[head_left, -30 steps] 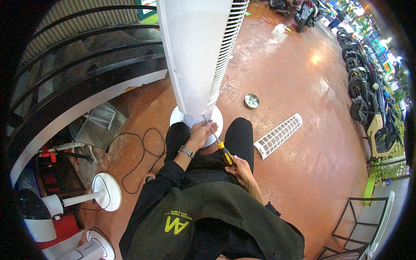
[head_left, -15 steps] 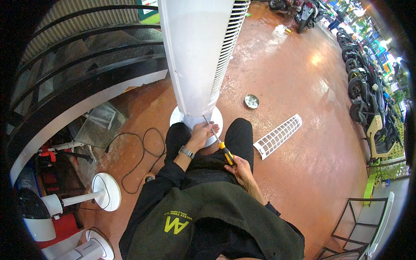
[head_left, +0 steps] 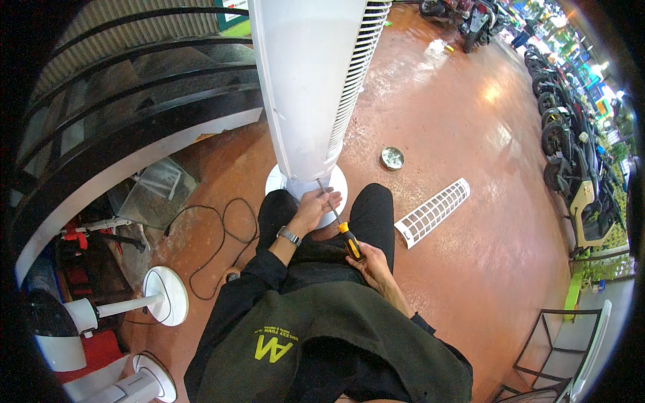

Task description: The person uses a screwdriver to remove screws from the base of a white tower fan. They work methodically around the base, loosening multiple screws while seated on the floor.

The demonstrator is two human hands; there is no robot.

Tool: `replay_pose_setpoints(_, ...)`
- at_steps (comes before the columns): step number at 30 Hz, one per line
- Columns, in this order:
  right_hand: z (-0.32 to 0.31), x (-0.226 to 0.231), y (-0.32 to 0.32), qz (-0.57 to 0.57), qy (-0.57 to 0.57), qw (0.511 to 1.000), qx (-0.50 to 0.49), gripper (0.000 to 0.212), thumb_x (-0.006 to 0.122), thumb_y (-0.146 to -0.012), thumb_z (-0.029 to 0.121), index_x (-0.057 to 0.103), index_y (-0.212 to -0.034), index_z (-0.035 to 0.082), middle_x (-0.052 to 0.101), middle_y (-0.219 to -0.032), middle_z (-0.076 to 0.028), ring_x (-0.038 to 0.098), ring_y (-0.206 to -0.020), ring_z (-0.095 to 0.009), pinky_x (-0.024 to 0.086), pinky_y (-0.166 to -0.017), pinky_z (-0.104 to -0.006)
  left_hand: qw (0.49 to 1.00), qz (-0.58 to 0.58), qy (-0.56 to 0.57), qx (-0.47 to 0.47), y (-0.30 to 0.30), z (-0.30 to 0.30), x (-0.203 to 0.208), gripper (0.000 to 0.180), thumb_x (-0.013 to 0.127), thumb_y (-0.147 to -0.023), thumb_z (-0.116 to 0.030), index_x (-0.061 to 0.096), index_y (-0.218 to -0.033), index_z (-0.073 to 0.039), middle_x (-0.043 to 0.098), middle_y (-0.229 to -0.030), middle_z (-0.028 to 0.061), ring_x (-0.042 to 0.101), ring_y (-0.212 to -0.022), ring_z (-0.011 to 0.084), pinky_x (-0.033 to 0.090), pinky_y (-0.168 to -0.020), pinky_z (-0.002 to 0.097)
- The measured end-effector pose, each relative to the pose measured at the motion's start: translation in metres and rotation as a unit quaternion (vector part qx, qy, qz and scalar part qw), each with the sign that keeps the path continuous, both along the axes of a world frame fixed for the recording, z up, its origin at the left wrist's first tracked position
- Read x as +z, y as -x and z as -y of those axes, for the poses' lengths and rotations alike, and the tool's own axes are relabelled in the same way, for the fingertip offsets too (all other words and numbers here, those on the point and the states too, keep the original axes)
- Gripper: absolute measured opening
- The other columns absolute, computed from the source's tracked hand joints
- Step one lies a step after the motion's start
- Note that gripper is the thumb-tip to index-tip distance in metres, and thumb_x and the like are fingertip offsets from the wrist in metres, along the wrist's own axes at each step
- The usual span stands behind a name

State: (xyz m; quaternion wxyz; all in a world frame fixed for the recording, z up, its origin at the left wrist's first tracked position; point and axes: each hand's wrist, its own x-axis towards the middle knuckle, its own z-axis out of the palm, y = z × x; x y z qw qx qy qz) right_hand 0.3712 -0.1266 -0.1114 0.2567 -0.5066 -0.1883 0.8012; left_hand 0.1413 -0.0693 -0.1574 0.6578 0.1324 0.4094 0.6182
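A tall white tower fan (head_left: 306,87) stands upright in front of me on its round white base (head_left: 277,180), with dark slots down its right side. My right hand (head_left: 373,263) grips the yellow-and-black handle of a screwdriver (head_left: 350,240). Its thin metal shaft slants up to the lower front of the fan, where the tip meets the white housing. Around the shaft, near the tip, are the curled fingers of my left hand (head_left: 316,207), just above the base. Whatever the tip sits in is too small to make out.
On the red-brown floor to the right lie a curved white grille panel (head_left: 433,212) and a round metal dish (head_left: 392,158). A black cord (head_left: 222,218) loops at left, near a white round-based stand (head_left: 166,295). Motorcycles (head_left: 556,138) line the far right; a black metal frame (head_left: 551,346) stands lower right.
The view has shifted very slightly. Both hands and the screwdriver keep nearly the same place against the fan, the handle tilting a little.
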Motion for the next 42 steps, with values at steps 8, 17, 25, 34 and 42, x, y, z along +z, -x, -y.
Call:
replay_pose_setpoints(8, 0.005, 0.003, 0.003, 0.14, -0.217, 0.965, 0.039, 0.037, 0.059, -0.094, 0.006, 0.053, -0.129, -0.006, 0.059, -0.122, -0.018, 0.063, -0.104, -0.02, 0.056, -0.085, -0.0335, 0.988, -0.142, 0.049, -0.029, 0.0, 0.001, 0.015, 0.026, 0.054, -0.099, -0.015, 0.058, -0.108, 0.009, 0.066, -0.099, 0.0161, 0.065, -0.101, 0.025, 0.055, -0.093, 0.0372)
replay_pose_setpoints(17, 0.005, 0.022, 0.011, 0.037, -0.06, 0.997, 0.012, 0.034, 0.057, -0.096, 0.011, 0.055, -0.126, -0.006, 0.062, -0.105, -0.01, 0.06, -0.077, -0.016, 0.054, -0.079, -0.0257, 1.0, 0.002, 0.011, -0.009, 0.002, 0.0, 0.005, 0.031, 0.051, -0.1, -0.013, 0.051, -0.117, 0.012, 0.061, -0.114, 0.0219, 0.065, -0.103, 0.0263, 0.055, -0.091, 0.0362)
replay_pose_setpoints(25, 0.008, 0.005, 0.007, 0.122, -0.19, 0.974, 0.029, 0.039, 0.066, -0.09, 0.008, 0.054, -0.124, -0.006, 0.064, -0.111, -0.014, 0.064, -0.092, -0.017, 0.053, -0.081, -0.0279, 0.995, -0.092, 0.036, -0.008, 0.006, -0.004, 0.012, 0.029, 0.05, -0.1, -0.01, 0.05, -0.118, 0.013, 0.061, -0.114, 0.0218, 0.065, -0.104, 0.0266, 0.055, -0.093, 0.0357)
replay_pose_setpoints(34, -0.002, -0.004, 0.009, 0.077, -0.143, 0.97, 0.181, 0.041, 0.049, -0.101, 0.021, 0.051, -0.133, -0.004, 0.063, -0.11, -0.008, 0.059, -0.092, -0.013, 0.048, -0.081, -0.0272, 1.0, 0.014, 0.004, 0.008, 0.007, 0.001, 0.015, 0.031, 0.04, -0.102, -0.007, 0.043, -0.126, 0.012, 0.056, -0.123, 0.0251, 0.06, -0.113, 0.0332, 0.05, -0.101, 0.042)
replay_pose_setpoints(42, 0.001, 0.006, 0.001, 0.125, -0.173, 0.96, 0.18, 0.038, 0.051, -0.1, 0.018, 0.056, -0.128, -0.006, 0.065, -0.111, -0.008, 0.059, -0.095, -0.014, 0.046, -0.087, -0.0268, 0.983, 0.158, -0.018, 0.092, 0.022, -0.007, -0.012, 0.033, 0.04, -0.102, -0.009, 0.044, -0.13, 0.008, 0.053, -0.13, 0.0189, 0.055, -0.12, 0.0302, 0.047, -0.104, 0.0413)
